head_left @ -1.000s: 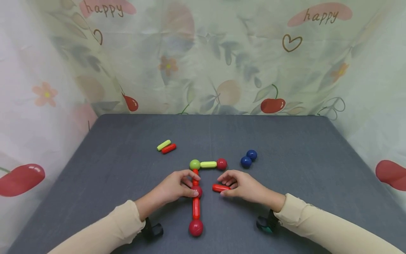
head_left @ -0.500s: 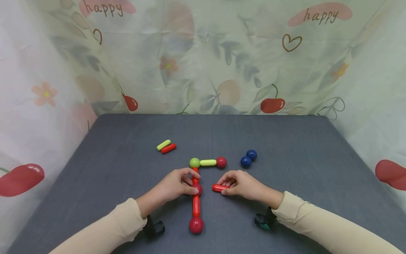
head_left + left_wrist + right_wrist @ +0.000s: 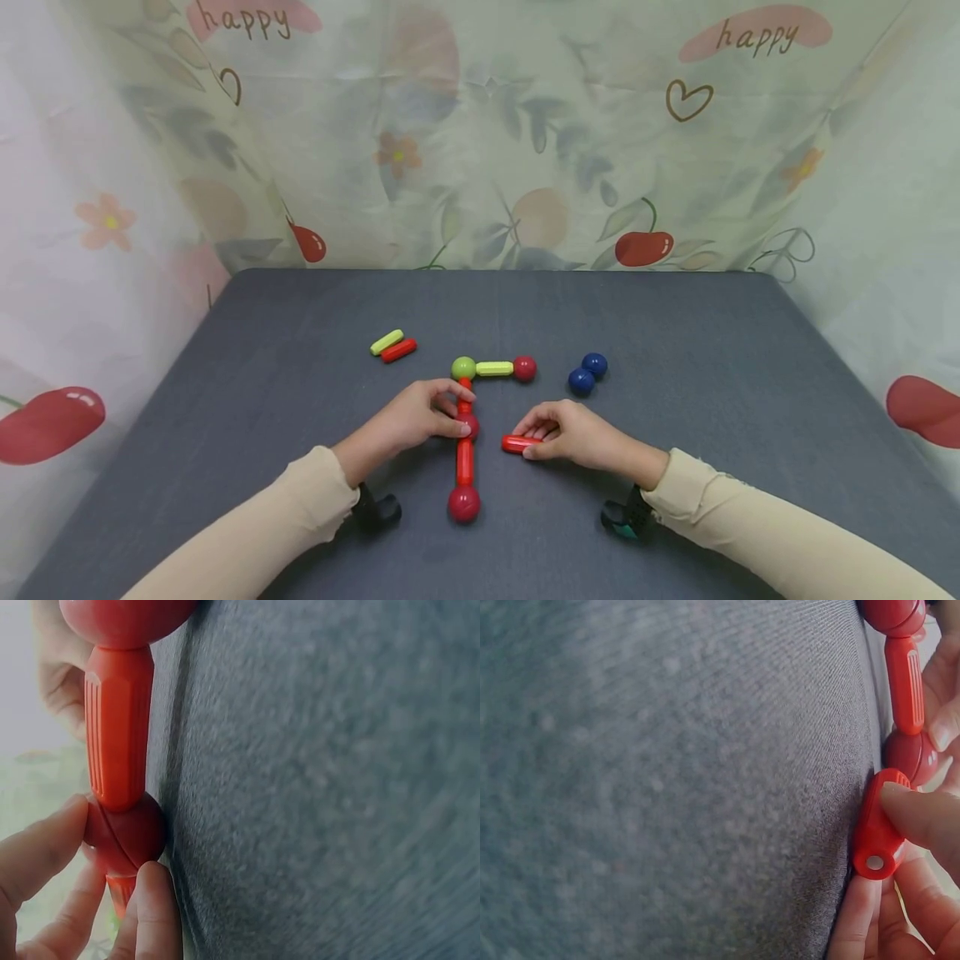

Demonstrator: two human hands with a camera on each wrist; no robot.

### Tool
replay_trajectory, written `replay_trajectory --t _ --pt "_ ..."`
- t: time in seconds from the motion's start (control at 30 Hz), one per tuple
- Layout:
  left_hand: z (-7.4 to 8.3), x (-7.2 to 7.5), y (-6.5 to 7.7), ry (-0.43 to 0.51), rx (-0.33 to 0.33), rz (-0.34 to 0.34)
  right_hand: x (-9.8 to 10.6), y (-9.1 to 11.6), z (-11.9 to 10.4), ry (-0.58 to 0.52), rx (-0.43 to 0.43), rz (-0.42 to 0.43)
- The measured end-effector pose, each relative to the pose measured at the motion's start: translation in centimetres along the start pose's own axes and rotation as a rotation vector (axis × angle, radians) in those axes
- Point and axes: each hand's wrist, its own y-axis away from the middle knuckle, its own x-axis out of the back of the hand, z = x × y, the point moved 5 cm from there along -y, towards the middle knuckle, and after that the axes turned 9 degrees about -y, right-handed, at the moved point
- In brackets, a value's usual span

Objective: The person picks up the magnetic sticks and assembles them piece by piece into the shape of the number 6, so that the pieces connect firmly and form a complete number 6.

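Observation:
In the head view, red rods and balls form an upright line on the table, with a yellow-green rod branching right from a green ball to a red ball. My left hand pinches the middle red ball between thumb and fingers. Below it, a red rod runs to the near red ball. To the right, my right hand pinches a loose red rod close to the table, apart from the joined pieces in the head view. A silvery disc shows in the rod's end.
Two blue balls sit touching, right of the joined pieces. Farther left lie a yellow-green rod and a red rod side by side. A patterned curtain rises behind the grey table.
My left hand has slid the joined rods and balls away from me across the table. My right hand and its red rod have stayed almost still.

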Motion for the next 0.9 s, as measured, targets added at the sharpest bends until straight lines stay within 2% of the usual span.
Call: replay_trajectory --t 0.4,0.67,0.9 --pt "0.18 0.53 -0.37 -0.023 -0.039 -0.030 0.06 -0.09 0.00 -0.021 -0.004 -0.006" --pt "0.13 0.46 -0.31 -0.017 -0.033 -0.030 0.03 -0.08 0.04 -0.042 -0.016 -0.006" --pt "-0.07 0.33 -0.35 -0.007 -0.021 -0.022 -0.11 -0.54 -0.80 0.025 0.010 -0.004"
